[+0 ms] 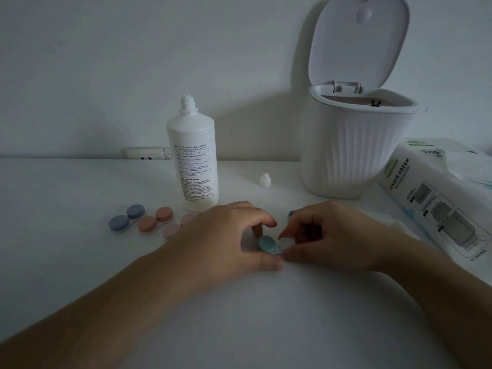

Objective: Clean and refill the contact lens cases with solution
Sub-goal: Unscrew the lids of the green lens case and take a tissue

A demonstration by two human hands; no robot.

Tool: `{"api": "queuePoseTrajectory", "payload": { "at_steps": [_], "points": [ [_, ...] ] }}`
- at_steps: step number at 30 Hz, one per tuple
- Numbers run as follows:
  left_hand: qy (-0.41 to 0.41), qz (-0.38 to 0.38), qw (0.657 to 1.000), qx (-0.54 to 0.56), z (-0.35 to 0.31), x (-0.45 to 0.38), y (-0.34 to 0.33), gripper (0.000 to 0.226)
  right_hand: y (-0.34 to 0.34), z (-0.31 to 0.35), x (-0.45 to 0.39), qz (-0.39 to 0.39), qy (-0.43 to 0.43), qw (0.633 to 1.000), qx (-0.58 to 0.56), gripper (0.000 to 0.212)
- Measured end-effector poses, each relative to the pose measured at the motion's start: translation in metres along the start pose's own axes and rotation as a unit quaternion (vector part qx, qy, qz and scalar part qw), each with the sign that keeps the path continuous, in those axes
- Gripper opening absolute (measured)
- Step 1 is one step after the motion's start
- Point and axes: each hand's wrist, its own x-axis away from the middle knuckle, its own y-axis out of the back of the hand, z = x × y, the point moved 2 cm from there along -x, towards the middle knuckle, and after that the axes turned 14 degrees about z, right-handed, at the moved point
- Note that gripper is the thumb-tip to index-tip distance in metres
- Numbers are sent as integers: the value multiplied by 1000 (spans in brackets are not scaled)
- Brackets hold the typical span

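Both hands met over the teal lens case (269,245), which lay on the white table (80,262) just below the middle of the view, at about five o'clock from the solution bottle (193,161). The left hand (226,235) arched over the capped teal well, thumb and fingers narrowed round its lid, while the right hand (327,235) pinched the white, uncapped end of the same case between thumb and fingertips. A sliver of teal at the right hand's eleven o'clock looked like the loose second lid (291,214), though it was mostly hidden. The step in hand seemed to be unscrewing the remaining lid, and it would go best with the right hand pinning the base flat so only the lid turned, the left twisting with light fingertip pressure and lifting straight up, since any old liquid inside could slop onto the table. The bottle stood open, its small cap (265,180) set down at its three o'clock. The blue case (127,218), the orange case (155,220) and the pink case (177,226) waited capped in a row at the bottle's seven o'clock. The open bin (356,145) at one o'clock and the tissue pack (426,198) at three o'clock were within easy reach for emptying and wiping.
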Motion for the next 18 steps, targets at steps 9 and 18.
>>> {"api": "queuePoseTrajectory", "payload": {
  "at_steps": [9, 18],
  "points": [
    [-8, -8, 1000, 20, 0, 1, -1, 41, 0, 2, 0, -4, -6, 1000, -3, 18],
    [-16, 2, 1000, 27, 1, 3, -2, 43, 0, 2, 0, -1, -4, 1000, -1, 16]
  ]
}}
